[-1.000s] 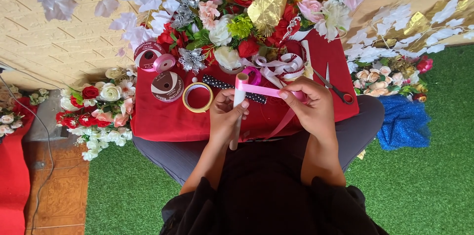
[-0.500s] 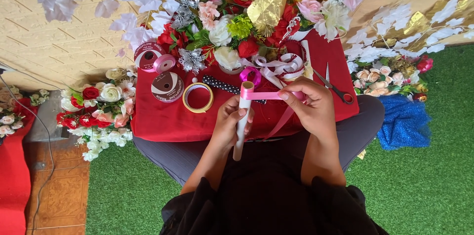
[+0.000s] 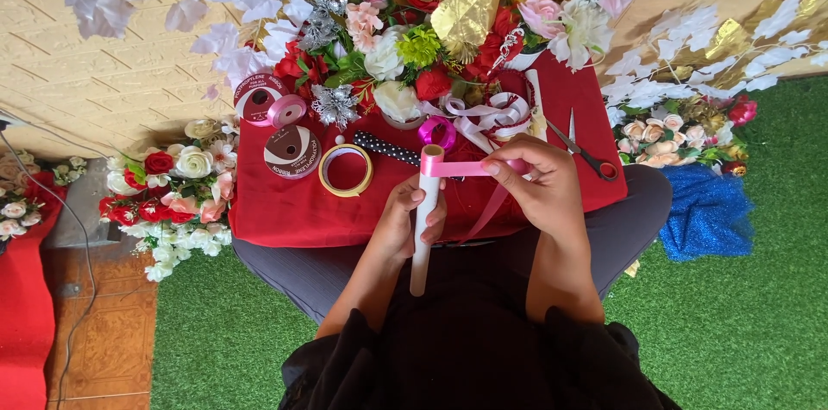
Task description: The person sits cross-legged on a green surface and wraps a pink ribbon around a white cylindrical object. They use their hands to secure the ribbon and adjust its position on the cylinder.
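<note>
My left hand (image 3: 407, 222) grips a long white tube (image 3: 423, 229) held nearly upright over my lap. A pink ribbon (image 3: 461, 169) runs from the tube's top end across to my right hand (image 3: 539, 187), which pinches it taut between thumb and fingers. A loose tail of the ribbon hangs down from the right hand (image 3: 493, 207). Both hands hover above a red cloth (image 3: 276, 207) spread across my knees.
On the red cloth lie ribbon spools (image 3: 291, 151), a yellow tape ring (image 3: 345, 170), a magenta ribbon roll (image 3: 436, 131), a dotted black band (image 3: 388, 150), scissors (image 3: 588, 154) and curled white ribbon (image 3: 487, 112). Artificial flower bunches (image 3: 172, 181) lie all around; blue glitter cloth (image 3: 707, 212) lies on green turf at right.
The tube has turned more upright in my left hand. The ribbon between the tube top and my right hand is pulled straighter and more level.
</note>
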